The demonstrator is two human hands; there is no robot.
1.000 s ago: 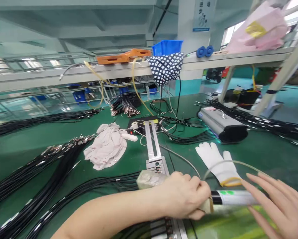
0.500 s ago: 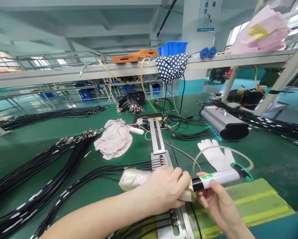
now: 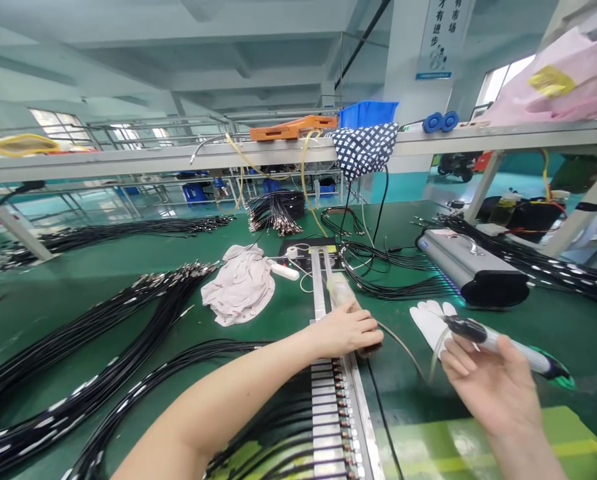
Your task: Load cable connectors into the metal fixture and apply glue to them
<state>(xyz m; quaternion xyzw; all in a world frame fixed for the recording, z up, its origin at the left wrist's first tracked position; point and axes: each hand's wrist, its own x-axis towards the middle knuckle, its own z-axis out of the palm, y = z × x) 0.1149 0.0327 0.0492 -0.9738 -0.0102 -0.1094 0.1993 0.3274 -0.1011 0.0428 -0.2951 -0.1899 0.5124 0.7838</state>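
My left hand [image 3: 351,330] is closed around a long block wrapped in pale, cloudy tape [image 3: 340,291], held over a slim metal fixture [image 3: 318,280]. The block's near end looks dark under my fingers. Black cables [image 3: 278,440] run from the left into the fixture, with a row of small metal ends [image 3: 346,420] along its edge. To the right, my right hand [image 3: 498,387] grips a silver pen-shaped tool [image 3: 533,357] with a black tapered tip pointing left and a green loop at its back end. A white glove [image 3: 426,325] lies just behind the tip.
A crumpled pale cloth [image 3: 241,287] lies left of the fixture. Thick bundles of black cable [image 3: 128,333] cover the left side. A grey metal unit [image 3: 471,267] with lit cable ends stands at the right. Yellow-green sheeting [image 3: 438,443] covers the front edge. A shelf [image 3: 178,157] crosses behind.
My left hand has turned the wrapped block and moved it forward along the fixture. My right hand reached the silver tool, took hold of it and drew it right, away from the block.
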